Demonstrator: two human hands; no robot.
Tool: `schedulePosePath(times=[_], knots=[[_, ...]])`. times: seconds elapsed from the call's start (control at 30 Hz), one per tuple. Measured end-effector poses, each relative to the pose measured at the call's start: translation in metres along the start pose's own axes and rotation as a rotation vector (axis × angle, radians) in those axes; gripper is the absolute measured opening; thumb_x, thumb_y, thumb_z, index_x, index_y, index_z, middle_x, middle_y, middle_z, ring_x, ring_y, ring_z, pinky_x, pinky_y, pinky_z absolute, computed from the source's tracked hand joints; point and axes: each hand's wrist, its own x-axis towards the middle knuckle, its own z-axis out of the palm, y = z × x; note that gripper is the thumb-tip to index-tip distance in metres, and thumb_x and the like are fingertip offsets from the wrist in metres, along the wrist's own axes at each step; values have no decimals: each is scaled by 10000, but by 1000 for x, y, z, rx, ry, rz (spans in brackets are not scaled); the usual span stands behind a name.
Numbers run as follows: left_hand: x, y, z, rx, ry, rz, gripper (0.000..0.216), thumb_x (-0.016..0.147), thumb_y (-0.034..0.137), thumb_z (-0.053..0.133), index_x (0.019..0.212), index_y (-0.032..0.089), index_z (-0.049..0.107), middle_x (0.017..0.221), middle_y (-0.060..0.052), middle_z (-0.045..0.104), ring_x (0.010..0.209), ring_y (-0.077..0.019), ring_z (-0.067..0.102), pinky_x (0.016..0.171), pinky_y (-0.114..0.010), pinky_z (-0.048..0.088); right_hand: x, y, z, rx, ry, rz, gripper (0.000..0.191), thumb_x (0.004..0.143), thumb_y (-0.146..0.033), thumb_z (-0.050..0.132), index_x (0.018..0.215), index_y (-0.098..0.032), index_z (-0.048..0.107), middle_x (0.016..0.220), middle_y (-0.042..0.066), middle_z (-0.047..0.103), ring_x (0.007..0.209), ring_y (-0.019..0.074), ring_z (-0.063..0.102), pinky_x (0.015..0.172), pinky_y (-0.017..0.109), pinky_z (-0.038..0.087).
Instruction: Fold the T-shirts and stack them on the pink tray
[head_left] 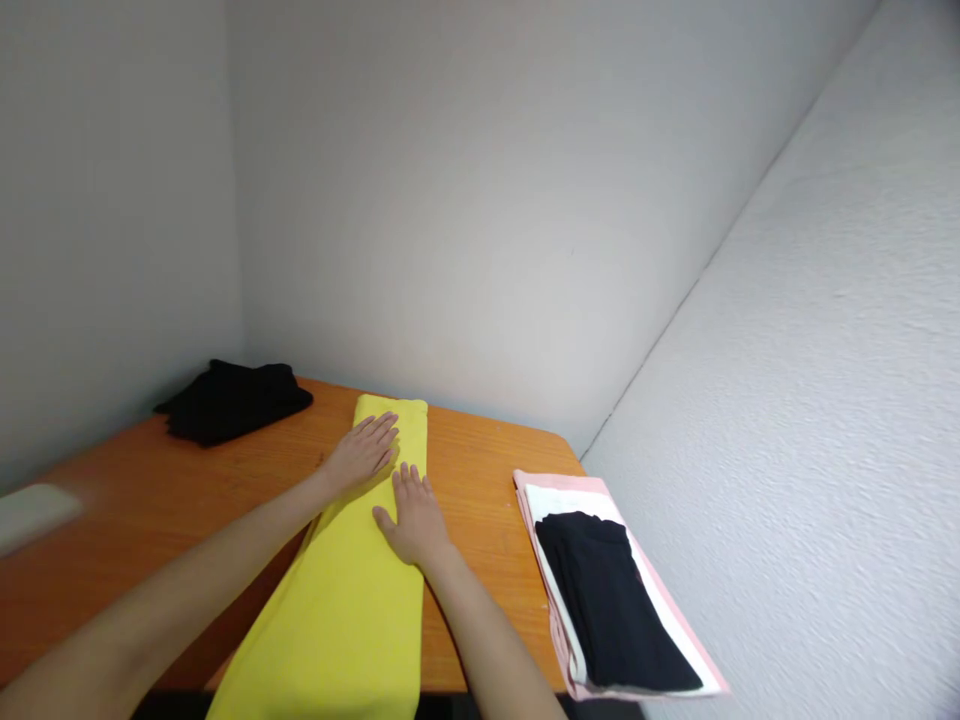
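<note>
A long yellow cloth [345, 600], perhaps a garment folded lengthwise, lies on the wooden table [480, 450]. Its narrow far end is near the back edge, and its wider near end hangs over the front edge. Flat on its upper part rests my left hand [364, 452], fingers stretched out to the right. My right hand [415, 515] lies a little nearer to me on the cloth's right side, palm down, fingers spread and pointing away. Neither hand grips anything.
On the right, a folded black cloth [611, 600] tops a white one [540, 500] and a pink one [559, 481]. Another black cloth [236, 400] sits at the back left corner. A blurred pale object [34, 512] is at the left edge. Walls [435, 200] enclose the table.
</note>
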Motion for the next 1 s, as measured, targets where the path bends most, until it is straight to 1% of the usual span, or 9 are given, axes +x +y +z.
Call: schedulePosePath(times=[0.1, 0.2, 0.3, 0.4, 0.57, 0.73, 0.87, 0.93, 1.0], knots=[[-28, 0, -18, 11, 2, -82, 514, 977, 322, 241, 1353, 80, 497, 1528, -167, 389, 1427, -263, 323, 1180, -464, 230, -5, -1, -4, 14, 87, 13, 646, 996, -468, 325, 1496, -60, 296, 1588, 152, 183, 1484, 253, 88, 1204, 477, 134], [-62, -3, -31, -16, -66, -64, 507, 981, 385, 284, 1374, 144, 492, 1526, -118, 410, 1417, -235, 348, 1174, -426, 263, -17, -5, -11, 18, 113, 8, 629, 1001, -447, 322, 1492, -53, 302, 1588, 160, 182, 1485, 251, 83, 1203, 476, 133], [-95, -2, -36, -84, -231, 21, 571, 975, 495, 310, 1464, 208, 383, 1584, -72, 294, 1467, -221, 240, 1204, -416, 183, -37, -10, -20, 15, 53, -56, 674, 988, -485, 355, 1508, -64, 267, 1597, 152, 144, 1487, 256, 52, 1207, 474, 107], [-116, 4, -33, -110, -367, -3, 668, 964, 556, 294, 1501, 159, 293, 1592, -114, 219, 1481, -249, 187, 1204, -431, 156, -60, -14, -24, 17, -51, -156, 740, 968, -541, 387, 1528, -87, 218, 1603, 134, 101, 1486, 267, 24, 1207, 478, 96], [-121, 15, -41, -53, -461, -46, 662, 979, 520, 253, 1509, 124, 240, 1595, -128, 164, 1487, -250, 149, 1207, -445, 116, -91, -20, -26, 17, -178, -163, 698, 986, -542, 350, 1533, -128, 220, 1597, 110, 123, 1485, 260, 55, 1202, 497, 118], [-140, 28, -96, -125, -450, 188, 639, 960, 558, 330, 1519, 269, 218, 1593, -55, 220, 1474, -223, 206, 1208, -424, 136, -133, -23, -54, 48, -212, -237, 711, 978, -574, 361, 1543, -177, 193, 1597, 88, 149, 1482, 232, 90, 1208, 448, 139], [-184, 42, -141, -228, -466, 453, 939, 790, 639, 606, 1530, 320, 124, 1585, -56, 242, 1442, -246, 286, 1180, -374, 237, -176, -18, -78, 33, -240, -348, 941, 850, -645, 571, 1556, -249, 92, 1606, 57, 112, 1483, 230, 89, 1215, 423, 110], [-204, 47, -145, -218, -426, 528, 922, 793, 500, 676, 1525, 340, 140, 1574, -45, 272, 1422, -240, 328, 1170, -356, 266, -188, -14, -79, -17, -242, -393, 925, 863, -514, 629, 1556, -266, 69, 1609, 48, 82, 1483, 235, 75, 1216, 429, 115], [-217, 50, -136, -143, -328, 563, 798, 854, 242, 599, 1511, 391, 172, 1562, 1, 302, 1406, -194, 360, 1168, -320, 276, -191, -13, -70, -80, -222, -408, 814, 920, -334, 575, 1555, -277, 69, 1608, 48, 75, 1481, 235, 73, 1214, 445, 139]])
